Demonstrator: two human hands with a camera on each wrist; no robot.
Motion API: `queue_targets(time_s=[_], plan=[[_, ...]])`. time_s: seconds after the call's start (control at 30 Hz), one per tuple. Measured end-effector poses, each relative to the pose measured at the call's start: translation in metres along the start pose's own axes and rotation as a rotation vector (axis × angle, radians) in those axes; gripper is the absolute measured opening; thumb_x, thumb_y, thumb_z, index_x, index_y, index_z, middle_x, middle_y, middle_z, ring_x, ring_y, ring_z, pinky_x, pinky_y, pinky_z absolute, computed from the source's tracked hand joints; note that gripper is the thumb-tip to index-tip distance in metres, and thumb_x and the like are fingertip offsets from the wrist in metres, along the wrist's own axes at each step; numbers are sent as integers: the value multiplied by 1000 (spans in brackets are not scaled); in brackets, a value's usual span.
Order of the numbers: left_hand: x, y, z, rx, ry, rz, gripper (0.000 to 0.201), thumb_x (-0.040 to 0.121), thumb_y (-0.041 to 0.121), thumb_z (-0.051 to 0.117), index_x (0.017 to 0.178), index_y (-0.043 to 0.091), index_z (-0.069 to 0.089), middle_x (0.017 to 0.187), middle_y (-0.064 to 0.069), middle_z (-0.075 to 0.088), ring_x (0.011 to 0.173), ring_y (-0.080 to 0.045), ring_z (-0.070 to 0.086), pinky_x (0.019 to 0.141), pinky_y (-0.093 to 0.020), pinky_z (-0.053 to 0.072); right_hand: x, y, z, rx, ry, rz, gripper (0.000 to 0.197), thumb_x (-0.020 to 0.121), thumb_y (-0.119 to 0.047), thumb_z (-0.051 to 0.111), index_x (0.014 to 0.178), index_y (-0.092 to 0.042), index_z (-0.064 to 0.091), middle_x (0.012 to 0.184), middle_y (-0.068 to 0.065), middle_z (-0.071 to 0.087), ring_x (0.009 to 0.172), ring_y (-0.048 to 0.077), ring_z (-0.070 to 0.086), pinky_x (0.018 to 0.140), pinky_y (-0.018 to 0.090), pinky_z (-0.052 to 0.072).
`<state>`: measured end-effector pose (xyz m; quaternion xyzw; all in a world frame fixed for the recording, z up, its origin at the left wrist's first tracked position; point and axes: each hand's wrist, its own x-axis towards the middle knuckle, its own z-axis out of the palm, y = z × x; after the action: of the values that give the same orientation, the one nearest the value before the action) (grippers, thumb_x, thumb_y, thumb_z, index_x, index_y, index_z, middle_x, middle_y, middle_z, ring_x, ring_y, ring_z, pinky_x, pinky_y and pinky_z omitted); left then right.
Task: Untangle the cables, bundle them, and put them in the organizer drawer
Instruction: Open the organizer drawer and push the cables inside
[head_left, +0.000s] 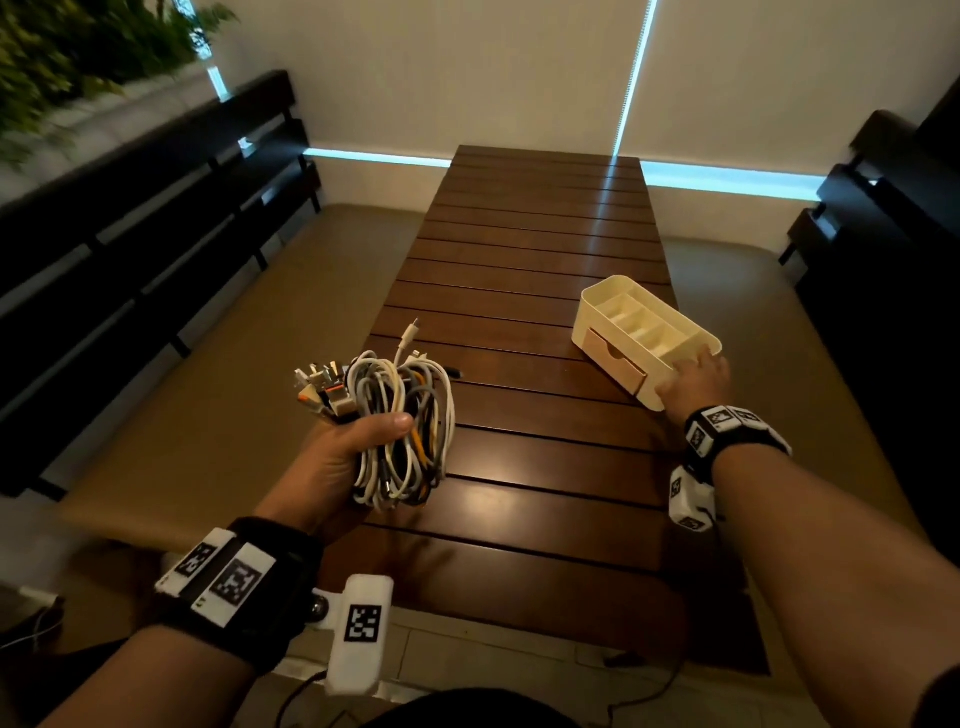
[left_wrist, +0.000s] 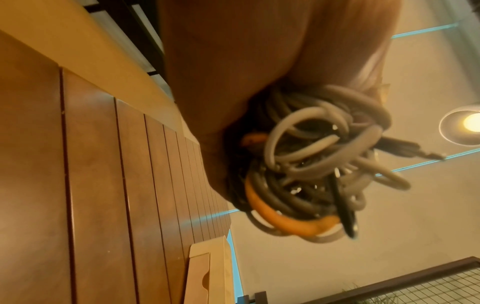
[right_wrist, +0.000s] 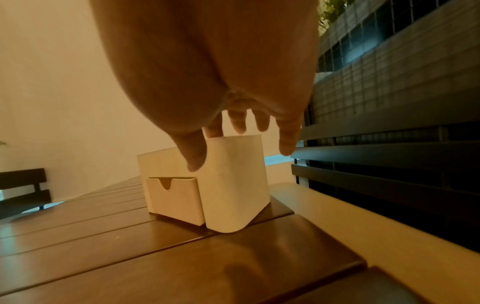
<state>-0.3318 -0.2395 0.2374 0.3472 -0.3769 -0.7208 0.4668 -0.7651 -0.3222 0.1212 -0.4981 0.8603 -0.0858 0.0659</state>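
My left hand (head_left: 358, 447) grips a coiled bundle of white, grey, black and orange cables (head_left: 402, 426) above the near left part of the slatted wooden table (head_left: 524, 467). Plug ends stick out of the bundle's top left. In the left wrist view the cable loops (left_wrist: 311, 164) bulge past my palm. A cream organizer (head_left: 644, 332) with open top compartments stands at the table's right edge. Its small drawer (head_left: 615, 361) is pulled partly out toward me. My right hand (head_left: 693, 376) hovers with straight, spread fingers (right_wrist: 239, 123) over the organizer's near end (right_wrist: 233, 185), thumb beside its wall.
Dark slatted benches (head_left: 130, 218) run along the left, with another dark bench (head_left: 883, 218) on the right. Pale blinds (head_left: 467, 73) close off the far end. A thin dark item (head_left: 454, 372) lies on the table behind the bundle.
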Motion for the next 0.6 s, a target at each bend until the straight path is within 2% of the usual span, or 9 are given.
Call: queue_targets(time_s=[0.07,0.13,0.23,0.33,0.4,0.5,0.6], plan=[[2,0,-3,13,1,-1,35,67,9,71,100,16,79,99,-17,74,77,-28,74,67,-41,62,2,-4,3,34,6,-5,35,91,-16,60,123,-2,63,145,23,43,133,40,37,113,44,32],[5,0,-5,27,0,-5,37,64,8,74,100,16,79,98,-18,74,75,-30,74,65,-43,62,-2,-10,3,67,42,-20,23,93,-6,56,111,2,66,131,22,53,119,41,48,101,42,42],[10,2,-7,34,-5,0,35,67,8,72,100,16,79,96,-18,74,73,-31,73,65,-44,62,-15,-23,1,95,46,-26,19,96,-8,52,102,1,67,116,21,62,107,42,57,89,43,49],[12,5,-4,44,-17,16,31,74,4,66,100,15,79,95,-16,75,75,-29,74,65,-42,62,-34,-34,2,115,3,-101,21,100,-14,48,103,-1,65,116,18,63,106,40,57,87,43,49],[13,7,-1,50,-21,22,28,76,0,65,100,11,76,88,-14,75,69,-26,74,60,-38,62,-51,-43,4,156,-21,-155,21,100,-15,48,104,-2,65,115,16,62,107,37,56,86,40,47],[14,8,4,48,-13,7,33,73,2,57,105,4,67,76,-11,73,58,-22,71,51,-32,58,-84,-57,8,202,-36,-241,19,99,-13,49,102,-4,66,113,13,60,105,34,57,84,39,46],[14,5,2,32,-28,-6,37,72,1,57,108,2,65,76,-11,74,59,-21,71,50,-31,58,-121,-71,8,171,-97,-258,18,97,-17,49,102,-11,66,114,5,59,105,29,57,83,38,47]])
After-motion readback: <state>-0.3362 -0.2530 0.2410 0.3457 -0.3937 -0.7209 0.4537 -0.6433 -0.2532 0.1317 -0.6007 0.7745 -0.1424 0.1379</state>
